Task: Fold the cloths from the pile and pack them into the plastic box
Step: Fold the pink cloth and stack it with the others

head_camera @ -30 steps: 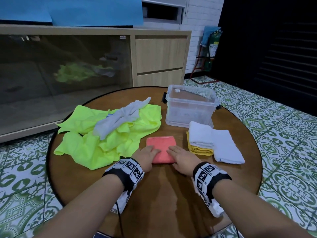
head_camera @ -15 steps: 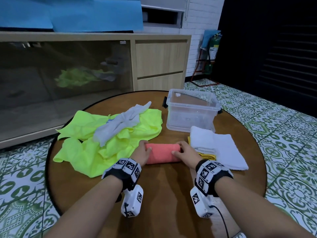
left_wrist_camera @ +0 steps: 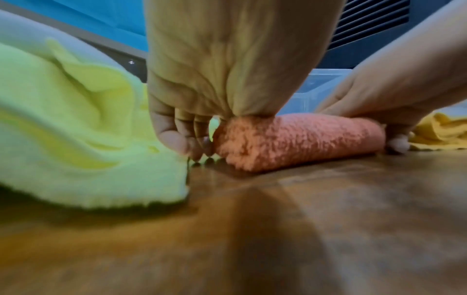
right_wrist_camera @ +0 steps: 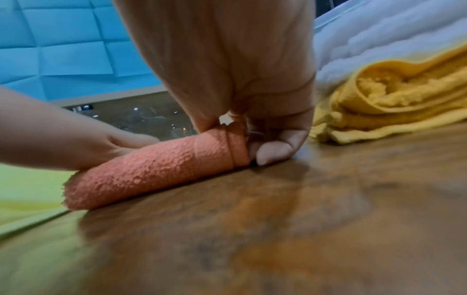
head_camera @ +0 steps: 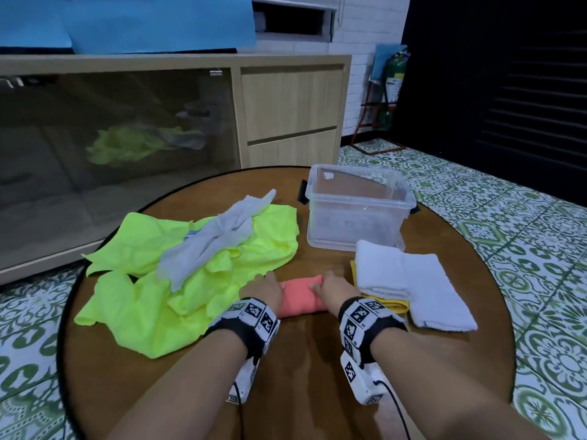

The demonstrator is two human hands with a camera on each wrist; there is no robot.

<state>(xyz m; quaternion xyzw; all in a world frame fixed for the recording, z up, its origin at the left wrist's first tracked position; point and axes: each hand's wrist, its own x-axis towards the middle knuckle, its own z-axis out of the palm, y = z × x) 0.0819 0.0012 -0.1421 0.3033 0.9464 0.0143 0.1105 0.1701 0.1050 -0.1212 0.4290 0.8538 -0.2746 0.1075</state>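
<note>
A salmon-pink cloth (head_camera: 300, 298) lies folded into a narrow band on the round wooden table (head_camera: 301, 369), in front of me. My left hand (head_camera: 263, 289) grips its left end, with curled fingers (left_wrist_camera: 174, 139) reaching down to the table beside it. My right hand (head_camera: 333, 290) grips the right end, its fingers (right_wrist_camera: 275, 149) curled round the fold. The pile of neon yellow-green cloths (head_camera: 152, 300) with a grey cloth (head_camera: 216, 242) on top lies to the left. The clear plastic box (head_camera: 359, 207) stands open at the back right.
A folded white towel (head_camera: 422, 281) lies on a folded yellow cloth (head_camera: 387, 304), just right of my right hand and in front of the box. A wooden cabinet with a dark glass door (head_camera: 127, 138) stands behind the table. Green patterned tiles (head_camera: 524, 249) cover the floor.
The pink cloth went from a flat square to a narrow band, its near edge folded away from me. My hands moved from its near edge to its two ends.
</note>
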